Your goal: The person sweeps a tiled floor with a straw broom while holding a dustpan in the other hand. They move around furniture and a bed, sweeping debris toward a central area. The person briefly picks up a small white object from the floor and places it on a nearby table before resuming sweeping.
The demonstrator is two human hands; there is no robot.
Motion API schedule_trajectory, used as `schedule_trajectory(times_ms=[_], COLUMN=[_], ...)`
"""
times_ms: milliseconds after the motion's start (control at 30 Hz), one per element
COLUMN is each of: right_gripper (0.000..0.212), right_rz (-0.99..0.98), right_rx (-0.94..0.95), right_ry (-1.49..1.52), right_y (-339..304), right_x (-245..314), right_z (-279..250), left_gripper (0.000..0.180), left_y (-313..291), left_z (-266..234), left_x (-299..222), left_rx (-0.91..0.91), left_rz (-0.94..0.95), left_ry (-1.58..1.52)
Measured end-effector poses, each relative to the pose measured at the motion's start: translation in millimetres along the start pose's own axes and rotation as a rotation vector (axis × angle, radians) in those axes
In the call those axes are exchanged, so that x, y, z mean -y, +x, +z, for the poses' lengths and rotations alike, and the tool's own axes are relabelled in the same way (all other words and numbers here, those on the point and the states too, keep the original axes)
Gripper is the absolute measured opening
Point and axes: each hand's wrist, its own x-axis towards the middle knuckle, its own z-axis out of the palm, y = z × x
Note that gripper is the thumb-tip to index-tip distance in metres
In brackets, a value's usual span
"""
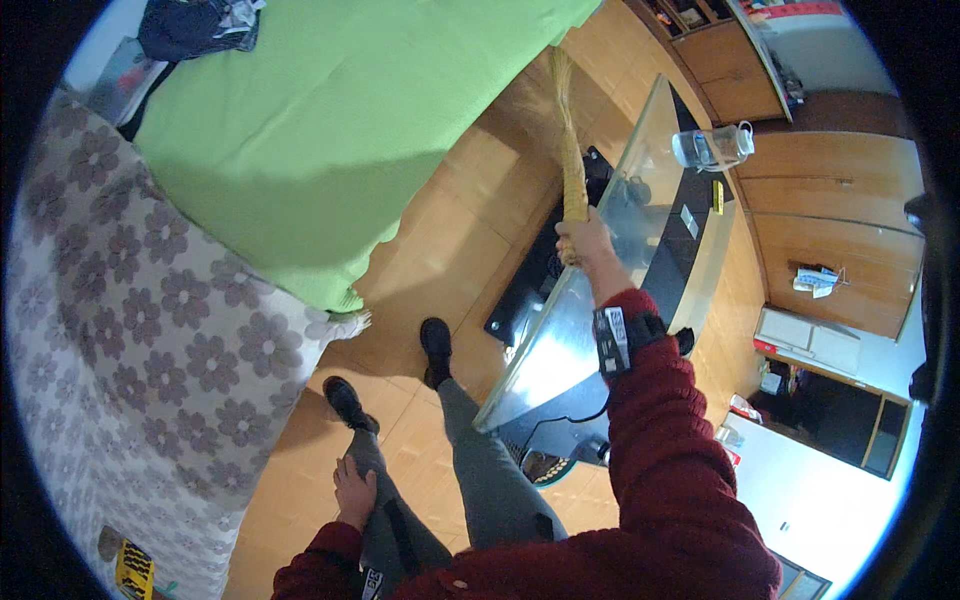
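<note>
Head view shows a long, straw-coloured broom of bound plant fibre (pixel 571 165) in the right hand (pixel 585 242), whose fingers are closed round its narrow grip end. As far as can be judged, the broom is taken up and its brush end is out over the tan tiled floor (pixel 420 245); no gathered heap of dust can be made out, so how much floor is done and how much is left cannot be told.

Its long axis runs away from the person, nearly straight ahead and leaning slightly left, with the brush end pointing away. The grip end is beside the near-left long edge of the low, clear glass table with a black band (pixel 560 345); the brush end is by the right edge of the bright green cloth cover (pixel 300 120). Whether the brush touches the cloth or the floor is unclear.

The left hand (pixel 355 491) rests on the grey-trousered left leg (pixel 370 452), fingers extended, with nothing visible in it. Towards the table's far end lies a clear plastic bottle with a white lid (pixel 705 148).
</note>
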Motion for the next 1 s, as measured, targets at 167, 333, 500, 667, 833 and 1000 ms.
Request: schedule_trajectory(times_ms=[167,333,500,667,833,1000], right_gripper=[0.053,0.036,0.039,0.08,0.084,0.08], right_rz=[-0.14,-0.163,-0.339,-0.227,0.023,0.225], right_rx=[-0.108,0.027,0.175,0.068,0.225,0.311], right_ry=[-0.54,-0.787,-0.847,-0.994,-1.087,-0.935], right_y=[135,218,248,168,-8,-135], right_x=[20,44,10,-37,-38,8], right_z=[-15,-8,24,21,-31,-77], left_gripper=[0.066,0.062,0.06,0.059,0.058,0.058], left_y=[19,29,35,41,42,40], left_z=[-4,2,6,2,-7,-10], left_x=[-36,-39,-38,-34,-30,-30], left_rx=[-0.017,-0.02,-0.03,-0.018,-0.051,-0.047], left_rz=[-0.03,-0.043,-0.013,-0.036,0.02,0.018], left_ry=[0.069,0.09,0.115,0.092,0.075,0.08])
